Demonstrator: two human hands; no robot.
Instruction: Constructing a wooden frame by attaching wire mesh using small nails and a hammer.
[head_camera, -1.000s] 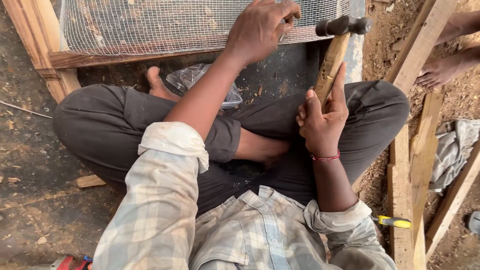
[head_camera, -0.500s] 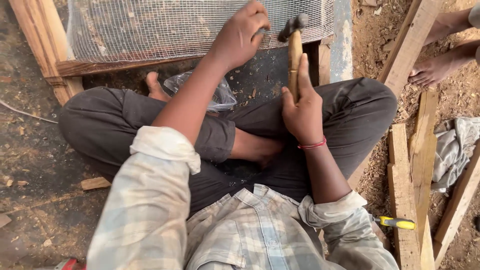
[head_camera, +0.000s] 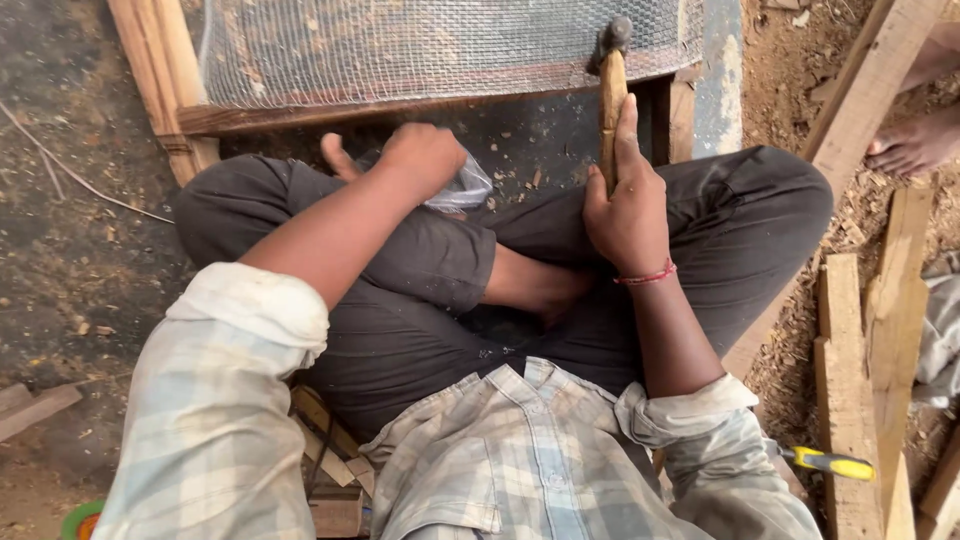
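Ground: we see dark packed dirt with wood chips beyond our fingertips.
Frame: wooden, mesh-covered, lying just past our fingers.
Planks: pale boards outboard of our right fingers.
Screwdriver: yellow-handled, behind our right fingers.
Scrap: small, well left of our left fingers.

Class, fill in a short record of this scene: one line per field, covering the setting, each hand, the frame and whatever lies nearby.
setting: person sitting cross-legged on dirt ground
right hand: grip shut on hammer, head resting on the frame's lower rail
left hand: on a plastic bag at the knee
frame: wooden, covered with wire mesh
nearby: planks, yellow-handled tool, another person's foot
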